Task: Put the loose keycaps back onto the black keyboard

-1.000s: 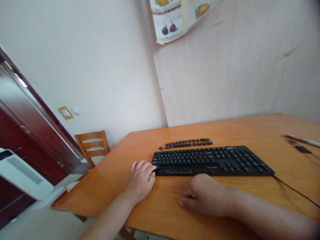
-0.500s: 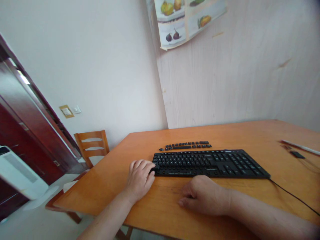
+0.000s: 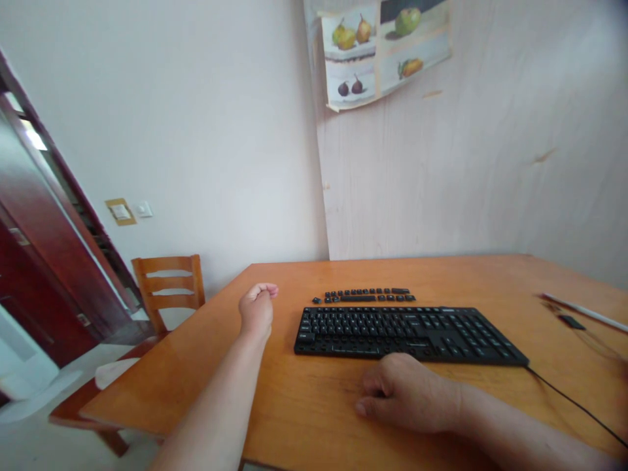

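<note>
A black keyboard (image 3: 407, 330) lies on the orange wooden table (image 3: 304, 399). Behind it sits a row of several loose black keycaps (image 3: 366, 295). My left hand (image 3: 258, 307) is stretched out over the table to the left of the keyboard, level with the keycap row. Its fingers are pinched together, and whatever they hold is hidden. My right hand (image 3: 407, 392) rests on the table just in front of the keyboard's middle, fingers curled under in a loose fist, with nothing visible in it.
The keyboard's cable (image 3: 564, 399) runs off to the right front. A white pen (image 3: 583, 313) and a small black object (image 3: 572, 321) lie at the far right. A wooden chair (image 3: 167, 284) stands at the table's left corner. A fruit poster (image 3: 383, 49) hangs on the wall.
My left hand has left the keyboard's left end and moved up and away, fingers now pinched. The right hand has stayed put. The view has tilted upward.
</note>
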`<state>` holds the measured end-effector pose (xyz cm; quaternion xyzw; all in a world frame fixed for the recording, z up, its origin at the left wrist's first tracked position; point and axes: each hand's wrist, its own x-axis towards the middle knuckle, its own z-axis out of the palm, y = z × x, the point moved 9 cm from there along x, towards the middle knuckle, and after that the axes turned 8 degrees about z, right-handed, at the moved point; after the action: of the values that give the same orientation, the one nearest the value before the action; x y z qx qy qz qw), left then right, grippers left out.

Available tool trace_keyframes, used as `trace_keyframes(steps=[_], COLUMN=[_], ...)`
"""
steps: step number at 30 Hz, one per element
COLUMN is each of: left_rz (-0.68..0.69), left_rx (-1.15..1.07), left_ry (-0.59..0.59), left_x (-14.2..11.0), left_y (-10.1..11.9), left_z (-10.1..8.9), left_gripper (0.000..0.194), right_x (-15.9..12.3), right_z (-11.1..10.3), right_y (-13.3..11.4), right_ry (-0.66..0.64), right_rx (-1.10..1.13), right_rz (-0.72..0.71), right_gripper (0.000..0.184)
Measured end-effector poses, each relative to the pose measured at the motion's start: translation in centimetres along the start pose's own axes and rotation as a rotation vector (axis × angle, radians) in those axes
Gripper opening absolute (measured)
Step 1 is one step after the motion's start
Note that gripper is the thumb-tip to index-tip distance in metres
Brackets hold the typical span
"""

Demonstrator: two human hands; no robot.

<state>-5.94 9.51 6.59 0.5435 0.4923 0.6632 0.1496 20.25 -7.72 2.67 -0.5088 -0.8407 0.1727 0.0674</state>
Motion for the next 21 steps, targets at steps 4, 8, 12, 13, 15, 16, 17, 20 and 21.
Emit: trace_keyframes(steps=[4,8,12,13,15,16,17,20,21], left_rz=[-0.11,-0.154,-0.146,-0.14,-0.125,-0.117,-0.11,-0.091,-0.086], left_rx=[0.034,0.068,0.117,0.131,0.159,0.172,0.185,0.23,0.245], left_ry=[0.012,-0.063,-0.144,-0.165,-0.205,-0.224,-0.243,-0.282,-0.292], left_x=[-0.5,-1.0,-0.8,-0.8,-0.8,-0.8,-0.8,-0.9,-0.9], left_y=[-3.4,-5.0,-5.6,-5.7,-5.9,-6.0,-6.0,-6.2,-6.3], left_z=[0.0,0.0,0.5,0.7,1.2,1.5,1.7,2.1,2.2], left_gripper=[0.015,0.013,0.014,0.013,0.014,0.014,0.014,0.015,0.015], right_x=[-0.2,-0.2,-0.6,-0.8,-1.0,-0.9,-0.6,1.8,3.0], right_z=[-0.2,0.3,0.2,-0.2,-1.7,-2.7,-3.8,-7.1,-8.1], right_y=[0.1,0.7,0.9,0.6,-0.1,-0.4,-0.7,-0.4,0.1], right_ry=[-0.004,-0.042,-0.111,-0.119,-0.107,-0.085,-0.058,0.053,0.106], right_rx=[0.045,0.121,0.208,0.222,0.223,0.212,0.194,0.101,0.056], right_rz=[0.035,0.083,0.132,0.13,0.119,0.114,0.109,0.094,0.093], right_gripper=[0.035,0.032,0.029,0.028,0.029,0.029,0.028,0.021,0.02])
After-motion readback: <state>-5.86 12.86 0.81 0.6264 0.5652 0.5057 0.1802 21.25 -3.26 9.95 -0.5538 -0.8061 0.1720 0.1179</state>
